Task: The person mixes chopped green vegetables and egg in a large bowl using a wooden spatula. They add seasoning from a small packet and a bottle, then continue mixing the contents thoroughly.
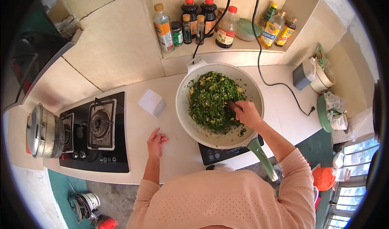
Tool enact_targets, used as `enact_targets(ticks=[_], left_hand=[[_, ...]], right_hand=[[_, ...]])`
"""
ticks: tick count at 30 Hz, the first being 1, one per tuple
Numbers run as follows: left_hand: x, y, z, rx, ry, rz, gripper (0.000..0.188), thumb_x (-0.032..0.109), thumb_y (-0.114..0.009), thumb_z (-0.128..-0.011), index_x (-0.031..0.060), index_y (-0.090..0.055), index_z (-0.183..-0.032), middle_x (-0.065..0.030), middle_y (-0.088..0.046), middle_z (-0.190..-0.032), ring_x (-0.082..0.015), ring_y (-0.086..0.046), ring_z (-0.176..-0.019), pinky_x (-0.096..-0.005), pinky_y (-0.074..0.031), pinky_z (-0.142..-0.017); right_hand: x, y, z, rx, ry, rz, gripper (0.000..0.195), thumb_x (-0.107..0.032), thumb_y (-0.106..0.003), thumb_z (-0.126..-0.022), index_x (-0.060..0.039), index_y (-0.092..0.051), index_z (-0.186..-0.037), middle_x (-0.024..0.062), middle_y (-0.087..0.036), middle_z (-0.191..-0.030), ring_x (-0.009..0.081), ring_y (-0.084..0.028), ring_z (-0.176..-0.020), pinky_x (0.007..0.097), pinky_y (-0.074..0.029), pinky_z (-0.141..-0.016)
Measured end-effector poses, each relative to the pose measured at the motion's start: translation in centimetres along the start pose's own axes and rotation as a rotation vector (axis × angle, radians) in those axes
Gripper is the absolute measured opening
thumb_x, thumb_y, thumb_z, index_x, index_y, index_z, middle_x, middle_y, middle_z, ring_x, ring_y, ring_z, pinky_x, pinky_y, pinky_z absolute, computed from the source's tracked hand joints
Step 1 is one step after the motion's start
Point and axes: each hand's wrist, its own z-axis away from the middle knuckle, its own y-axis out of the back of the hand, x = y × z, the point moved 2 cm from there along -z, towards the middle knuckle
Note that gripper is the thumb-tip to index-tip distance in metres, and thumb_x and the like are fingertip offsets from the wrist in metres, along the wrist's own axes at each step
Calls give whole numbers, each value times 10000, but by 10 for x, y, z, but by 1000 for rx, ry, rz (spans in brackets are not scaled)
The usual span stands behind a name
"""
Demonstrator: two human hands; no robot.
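Observation:
My right hand (248,114) grips a dark brown utensil (233,105), whose lower end is buried in chopped green leaves (212,101). Yellowish bits, perhaps egg, are mixed through the greens. They lie heaped in a wide, light-coloured wok (181,119) with a green handle (263,159) pointing towards me. Under the wok is a black induction cooker (212,156), mostly covered. My left hand (157,143) hovers over or rests on the white counter (179,156), left of the wok, holding nothing, its fingers loosely bent and apart. Just beyond it stands a small white box (152,102).
A black gas hob (121,156) with a lidded metal pot (45,134) is at left. Several sauce bottles (226,31) line the back ledge. A black power cable (275,84) with a loose plug crosses the right counter, near a green basin (323,113).

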Motion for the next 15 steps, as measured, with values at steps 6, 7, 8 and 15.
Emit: enact_targets(ticks=[6, 7, 8, 15], left_hand=[[-4, 2, 2, -28, -20, 24, 344, 31, -490, -940, 1, -501, -1283, -105, -641, -890, -171, -630, -737, -340, -572, -702], [-4, 2, 2, -23, -17, 18, 344, 31, -492, -939, 2, -503, -1282, -104, -641, -890, -170, -631, -737, -341, -572, -703], [-3, 2, 2, -18, -14, 12, 345, 32, -495, -937, 3, -504, -1280, -104, -641, -891, -170, -631, -738, -342, -572, -703], [1, -3, 2, 15, 13, -2, 344, 23, -505, -926, 7, -522, -1269, -111, -645, -879, -170, -626, -716, -352, -575, -703]], right_hand=[[-19, -7, 24, -8, 380, 618, 200, -32, -619, -722, -10, -506, -885, 183, -585, -615, 386, -613, -605, 473, -499, -540], [-26, -6, 31, -58, 370, 675, 235, -24, -623, -702, -11, -502, -903, 174, -590, -619, 380, -614, -603, 472, -499, -535], [-30, 0, 39, -26, 455, 672, 308, -27, -636, -678, -18, -490, -949, 151, -598, -632, 363, -618, -594, 459, -493, -519], [-39, 7, -7, 114, 473, 759, 322, -8, -600, -692, -10, -527, -1006, 131, -593, -644, 337, -621, -597, 441, -494, -519]])
